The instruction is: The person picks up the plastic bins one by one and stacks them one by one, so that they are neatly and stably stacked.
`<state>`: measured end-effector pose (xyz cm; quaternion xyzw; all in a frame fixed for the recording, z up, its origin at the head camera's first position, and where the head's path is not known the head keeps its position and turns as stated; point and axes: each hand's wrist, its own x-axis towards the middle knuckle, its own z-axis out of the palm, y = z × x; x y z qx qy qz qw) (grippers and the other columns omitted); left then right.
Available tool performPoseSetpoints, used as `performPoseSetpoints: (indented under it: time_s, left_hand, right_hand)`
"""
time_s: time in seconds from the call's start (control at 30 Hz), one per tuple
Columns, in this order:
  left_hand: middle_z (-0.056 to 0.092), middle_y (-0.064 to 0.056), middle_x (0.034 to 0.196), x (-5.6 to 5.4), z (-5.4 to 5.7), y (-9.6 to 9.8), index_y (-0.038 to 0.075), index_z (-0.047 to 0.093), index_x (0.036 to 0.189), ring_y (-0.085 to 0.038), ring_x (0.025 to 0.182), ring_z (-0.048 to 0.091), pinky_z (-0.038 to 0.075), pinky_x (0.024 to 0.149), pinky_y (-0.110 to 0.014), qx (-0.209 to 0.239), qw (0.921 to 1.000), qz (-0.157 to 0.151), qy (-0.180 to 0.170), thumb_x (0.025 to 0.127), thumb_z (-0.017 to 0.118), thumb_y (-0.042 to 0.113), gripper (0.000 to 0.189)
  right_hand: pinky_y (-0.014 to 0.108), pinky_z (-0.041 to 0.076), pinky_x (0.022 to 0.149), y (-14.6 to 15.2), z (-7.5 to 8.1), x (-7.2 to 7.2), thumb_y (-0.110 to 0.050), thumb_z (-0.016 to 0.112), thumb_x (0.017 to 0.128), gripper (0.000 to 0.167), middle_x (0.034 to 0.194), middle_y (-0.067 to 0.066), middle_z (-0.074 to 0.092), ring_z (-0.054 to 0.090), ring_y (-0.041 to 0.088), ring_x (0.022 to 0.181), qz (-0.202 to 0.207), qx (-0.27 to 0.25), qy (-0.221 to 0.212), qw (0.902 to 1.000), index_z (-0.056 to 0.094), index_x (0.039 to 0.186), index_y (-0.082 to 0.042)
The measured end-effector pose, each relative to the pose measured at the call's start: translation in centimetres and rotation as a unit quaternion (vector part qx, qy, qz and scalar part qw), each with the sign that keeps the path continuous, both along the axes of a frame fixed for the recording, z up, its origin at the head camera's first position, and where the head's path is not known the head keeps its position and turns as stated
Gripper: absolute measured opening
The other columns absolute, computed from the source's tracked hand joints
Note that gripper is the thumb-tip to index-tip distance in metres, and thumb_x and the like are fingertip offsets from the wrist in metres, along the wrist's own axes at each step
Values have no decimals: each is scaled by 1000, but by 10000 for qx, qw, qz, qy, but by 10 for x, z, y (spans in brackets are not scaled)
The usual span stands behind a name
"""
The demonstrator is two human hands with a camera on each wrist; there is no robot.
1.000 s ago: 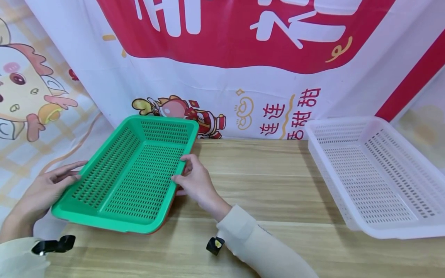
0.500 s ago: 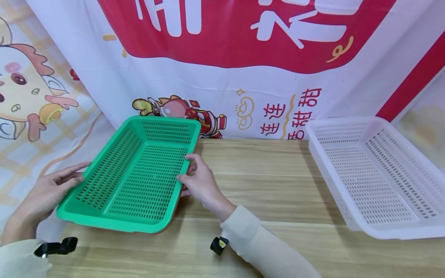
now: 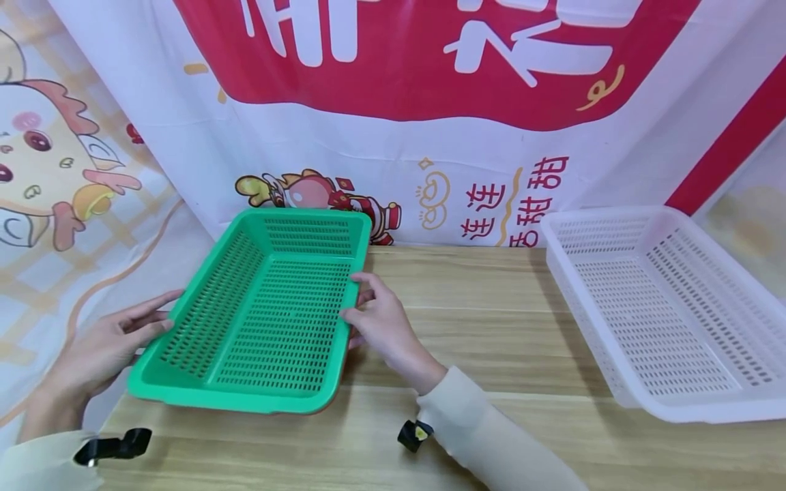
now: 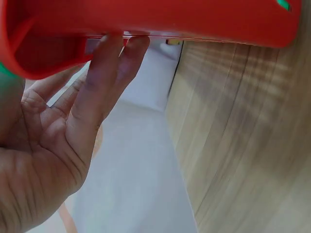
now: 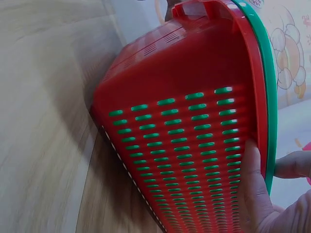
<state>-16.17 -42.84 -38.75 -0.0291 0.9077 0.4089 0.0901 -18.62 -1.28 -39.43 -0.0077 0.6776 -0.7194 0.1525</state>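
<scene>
A green plastic basket (image 3: 282,320) sits nested inside a red basket (image 5: 180,126), whose slotted wall shows below the green rim in the right wrist view. My left hand (image 3: 113,348) holds the pair at the left rim, its fingers against the red wall (image 4: 160,19) in the left wrist view. At the opposite long side, my right hand (image 3: 389,327) pinches both rims, one finger on the red wall beneath and another at the green rim. Nothing lies in the green basket.
A white plastic basket (image 3: 580,327) stands at the right of the wooden table (image 3: 454,327). Behind the table hangs a red and white printed cloth (image 3: 393,150). Another printed cloth (image 3: 67,286) lies along the left side.
Both hands have moved to the right together with the nested green and red baskets. The white basket has stayed in place.
</scene>
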Motion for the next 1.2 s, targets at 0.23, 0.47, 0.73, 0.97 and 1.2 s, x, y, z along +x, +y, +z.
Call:
performPoseSetpoints:
  time_s: [0.23,0.47,0.73,0.97,1.2]
  left_hand:
    - [59,33,112,5,1,22,26,30,171,4,95,70,66,71,-34,312,9993,-122,-150,113,57,32,65]
    - [59,9,128,5,4,44,22,30,171,5,99,64,64,72,-34,193,9993,-265,-154,112,58,36,67]
    - [66,9,118,7,6,73,16,36,169,-5,75,60,60,63,-31,331,9990,-291,93,110,62,29,66]
    - [68,-12,127,8,9,99,14,37,169,-8,78,72,67,70,-34,588,9979,-254,66,109,63,23,66]
    - [62,-30,138,8,8,123,14,35,170,-15,80,78,68,70,-35,860,9956,-361,42,108,62,16,68]
  right_hand:
    - [34,66,61,24,-1,1,5,65,97,67,125,18,53,69,17,74,37,1,45,10000,49,160,-15]
    - [37,66,61,47,-1,1,3,67,97,67,123,16,54,69,16,70,-49,164,132,9998,50,159,-14]
    - [33,64,59,69,0,-2,5,64,95,65,125,20,56,67,15,71,-254,392,87,9989,53,157,-11]
    - [31,62,57,88,1,-2,2,64,95,62,126,20,56,69,14,76,-397,581,160,9974,55,155,-11]
    - [31,63,62,109,3,0,-3,63,98,58,130,19,56,70,16,84,-519,920,154,9943,56,154,-14]
